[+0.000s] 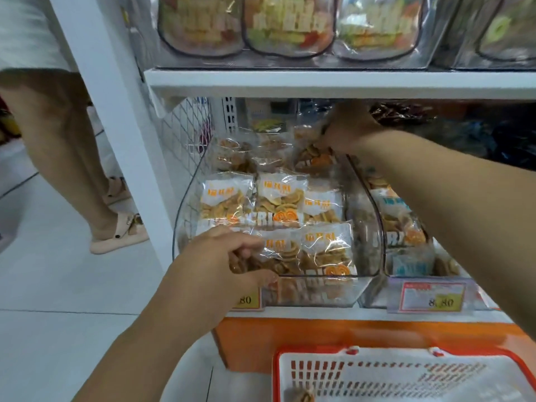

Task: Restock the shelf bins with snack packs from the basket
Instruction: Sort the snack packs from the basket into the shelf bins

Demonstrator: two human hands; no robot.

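A clear plastic shelf bin (367,227) holds several small clear snack packs with orange print. My left hand (220,265) is at the bin's front left corner and pinches a snack pack (275,256) lying in the front row. My right hand (348,132) reaches deep to the back of the bin, under the shelf above, and its fingers grip a snack pack (314,158) in the back row. The red and white basket (406,372) stands on the floor below the shelf, with one snack pack (303,396) showing at its left edge.
A second clear bin (412,236) with similar packs stands right of the first. Yellow price tags (432,297) hang on the shelf front. Big snack bags (287,27) fill the upper shelf. A white upright post (116,111) frames the left side; a person's legs (72,158) stand beyond it.
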